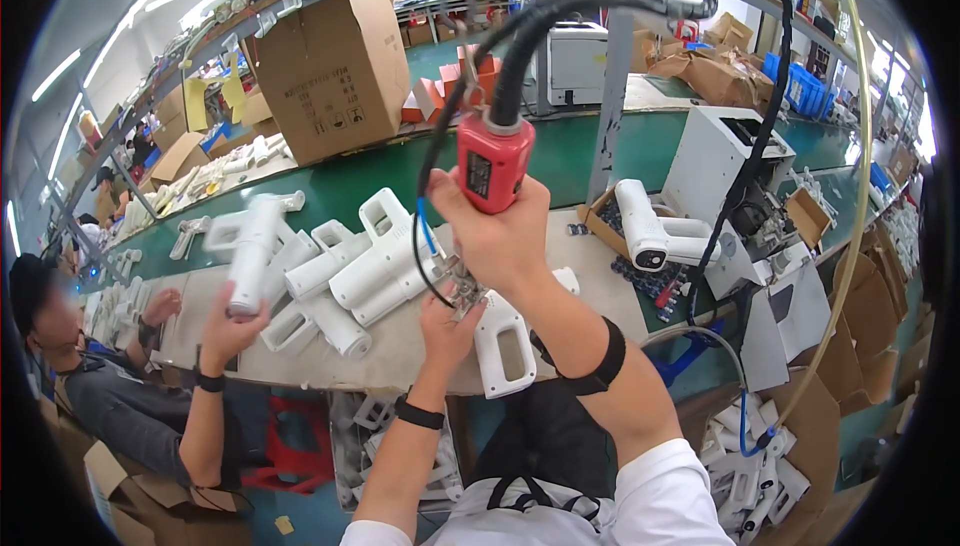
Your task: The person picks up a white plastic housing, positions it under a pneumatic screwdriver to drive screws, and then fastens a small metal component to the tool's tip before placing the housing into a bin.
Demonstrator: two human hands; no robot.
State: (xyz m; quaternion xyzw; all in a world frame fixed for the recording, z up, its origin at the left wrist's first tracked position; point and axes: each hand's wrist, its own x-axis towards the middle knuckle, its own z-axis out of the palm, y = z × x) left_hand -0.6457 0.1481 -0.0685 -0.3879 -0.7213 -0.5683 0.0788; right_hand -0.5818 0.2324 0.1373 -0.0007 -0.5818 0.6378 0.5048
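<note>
My right hand (508, 241) is wrapped round a red hand-held power tool (492, 161), whose thick black cable rises from its top. Below it, my left hand (445, 331) pinches a small silvery metal part (464, 291) at the tool's lower end; a thin blue tube and a black cord run down to it. I cannot tell whether that metal belongs to the tool. Close beside my left fingers, a white gun-shaped housing with a looped handle (520, 383) lies at the bench edge, partly hidden by my right forearm. More white housings (385, 271) lie left of my hands.
On the left a co-worker (135, 416) holds a blurred white housing (250, 251). Another housing (655, 231) rests on a small box at right. A grey-white machine (715, 161) stands beyond. Bins of white parts (755, 466) sit below the bench; cables hang overhead.
</note>
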